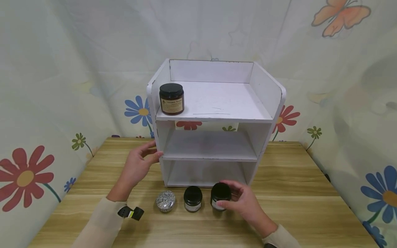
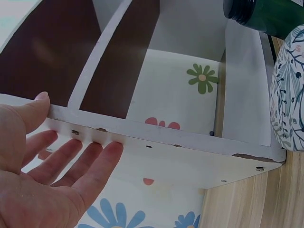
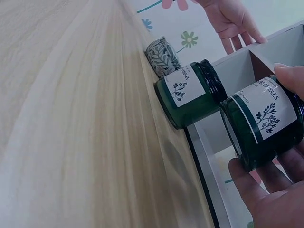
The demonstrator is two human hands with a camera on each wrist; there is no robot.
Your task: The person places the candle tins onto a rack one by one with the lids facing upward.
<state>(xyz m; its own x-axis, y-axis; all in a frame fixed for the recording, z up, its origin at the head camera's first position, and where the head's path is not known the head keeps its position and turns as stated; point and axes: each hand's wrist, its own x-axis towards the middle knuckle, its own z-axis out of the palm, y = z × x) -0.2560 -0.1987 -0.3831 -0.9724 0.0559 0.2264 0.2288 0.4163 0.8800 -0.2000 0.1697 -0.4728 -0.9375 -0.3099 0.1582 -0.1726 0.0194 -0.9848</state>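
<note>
My right hand (image 1: pixel 245 203) grips a dark green glass candle jar (image 3: pixel 263 118) with a black lid and white label, thumb on one side and fingers on the other. In the right wrist view the jar is a little off the tabletop. A matching candle jar (image 1: pixel 193 199) stands beside it, and left of that sits a round leaf-patterned tin (image 1: pixel 165 201). My left hand (image 1: pixel 139 167) touches the left side of the white shelf (image 1: pixel 211 159). In the left wrist view its thumb lies at the front edge and its extended fingertips rest on the outer side panel.
On the shelf's top board, at the left, stands a dark amber jar (image 1: pixel 172 99) with a black lid and tan label. The shelf stands on a wooden table (image 1: pixel 288 193) against a flower-printed cloth backdrop (image 1: pixel 108 41). Raised side walls edge the top board.
</note>
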